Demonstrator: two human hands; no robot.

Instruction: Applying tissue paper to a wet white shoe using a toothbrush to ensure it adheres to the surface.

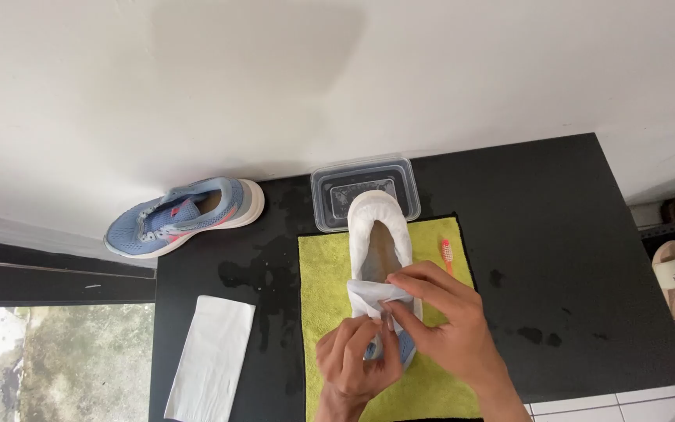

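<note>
Item: blue mesh running shoe wrapped in white tissue paper [380, 262], lying heel-away on a lime-green microfibre cloth [326, 289] atop a black speckled counter [548, 258].
Left hand [351, 363]: fingers curled, pinching the paper at the shoe's toe end.
Right hand [439, 312]: fingers bent over the wrapped midfoot, pinching a paper fold.
Adjacent: clear rectangular plastic tub [365, 191], touching the shoe's heel; pink-headed toothbrush [447, 254], just beside the shoe; folded white paper sheet [211, 357]; second blue-and-coral running shoe [185, 215], on its side by the wall.
</note>
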